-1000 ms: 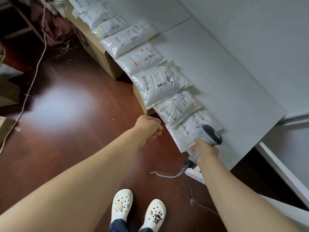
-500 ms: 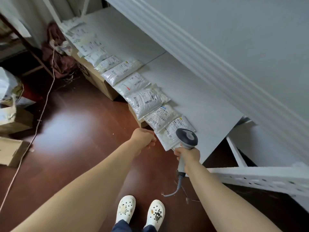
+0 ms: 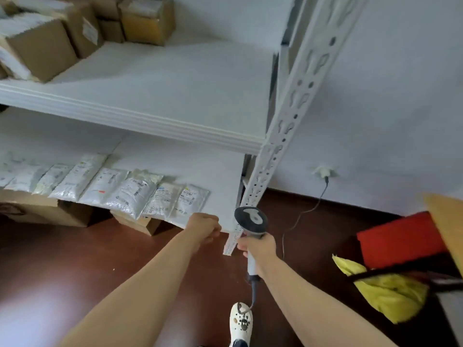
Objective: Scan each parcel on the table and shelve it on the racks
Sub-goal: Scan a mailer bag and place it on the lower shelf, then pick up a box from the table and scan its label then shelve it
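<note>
The right hand (image 3: 258, 249) is gripping the handle of a corded barcode scanner (image 3: 250, 220), fingers wrapped round it and the scanner head pointing towards the rack. The left hand (image 3: 204, 227) is hovering just beside the front edge of the lower shelf (image 3: 188, 166), its fingers curled into a loose fist with nothing showing in them. Neither hand is carrying a parcel.

A row of bagged parcels (image 3: 120, 189) is lying flat along the front of that lower shelf, edge to edge and partly overlapping, with the end parcel (image 3: 190, 204) sitting nearest the left hand. Cardboard boxes (image 3: 45, 46) are sitting on the upper shelf (image 3: 175, 83), which is bare to the right of them. Judging by this, a good share of the shelving is looking done, and the person is probably between parcels. The desk is not showing here, so how many parcels are waiting cannot be told.

Each bag is carrying a white shipping label with barcodes, but the print is blurring out. Only what looks like "600" is showing on one bag (image 3: 152, 211). A white printed strip (image 3: 231, 242) is hanging from the shelf edge between the hands, too small to read.
</note>
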`<state>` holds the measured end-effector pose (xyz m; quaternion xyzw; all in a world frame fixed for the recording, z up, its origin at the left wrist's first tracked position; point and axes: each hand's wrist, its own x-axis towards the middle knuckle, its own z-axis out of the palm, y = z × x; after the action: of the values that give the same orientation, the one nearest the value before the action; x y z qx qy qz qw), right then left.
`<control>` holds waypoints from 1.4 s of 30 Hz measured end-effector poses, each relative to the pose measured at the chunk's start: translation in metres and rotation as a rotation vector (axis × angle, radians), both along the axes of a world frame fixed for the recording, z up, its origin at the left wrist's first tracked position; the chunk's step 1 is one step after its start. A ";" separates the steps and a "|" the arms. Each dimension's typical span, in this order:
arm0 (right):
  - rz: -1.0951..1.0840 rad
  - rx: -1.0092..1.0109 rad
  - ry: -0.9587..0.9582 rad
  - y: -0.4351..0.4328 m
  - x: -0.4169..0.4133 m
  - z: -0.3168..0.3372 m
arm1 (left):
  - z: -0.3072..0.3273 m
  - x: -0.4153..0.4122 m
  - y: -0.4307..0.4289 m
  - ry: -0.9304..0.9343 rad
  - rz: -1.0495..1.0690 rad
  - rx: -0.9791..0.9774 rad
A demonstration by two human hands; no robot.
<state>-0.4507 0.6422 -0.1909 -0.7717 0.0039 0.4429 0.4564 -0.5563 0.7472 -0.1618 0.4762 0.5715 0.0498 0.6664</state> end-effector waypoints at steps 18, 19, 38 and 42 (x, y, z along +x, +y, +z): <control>-0.905 0.546 -0.060 -0.370 0.180 0.108 | 0.083 0.279 -0.308 -0.173 -0.772 0.116; -0.937 0.559 -0.076 -0.396 0.190 0.111 | 0.085 0.294 -0.334 -0.176 -0.810 0.109; -1.460 0.538 -0.098 -0.650 0.342 0.099 | 0.065 0.512 -0.569 -0.090 -1.236 0.236; -1.577 0.506 -0.129 -0.680 0.386 0.100 | 0.068 0.575 -0.623 -0.161 -1.386 0.291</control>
<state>-0.0650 -0.0381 -0.0911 -0.4404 0.4179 -0.0647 0.7920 0.0187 0.1243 -0.0940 0.8091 0.0738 -0.2743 0.5145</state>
